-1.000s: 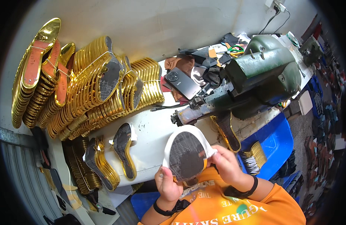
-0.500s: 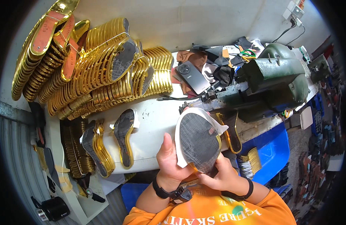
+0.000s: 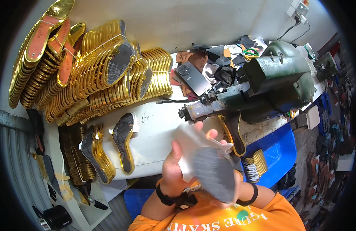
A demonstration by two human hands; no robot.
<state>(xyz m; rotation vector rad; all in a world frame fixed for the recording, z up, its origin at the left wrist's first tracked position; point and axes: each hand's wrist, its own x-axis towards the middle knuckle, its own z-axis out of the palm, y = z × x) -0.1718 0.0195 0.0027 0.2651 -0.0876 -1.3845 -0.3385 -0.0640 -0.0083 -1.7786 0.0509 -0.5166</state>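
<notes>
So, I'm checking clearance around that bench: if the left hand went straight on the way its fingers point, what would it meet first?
Going straight, the left hand would probably meet the dark green machine's narrow metal end first; depth is unclear, so it might pass above.

Tabletop (image 3: 151, 152) bare between left hand (image 3: 173, 167) and lone insole (image 3: 122, 133): passable. Gold stacks (image 3: 89, 82) block far left; green machine (image 3: 276, 82) bars the right.
</notes>
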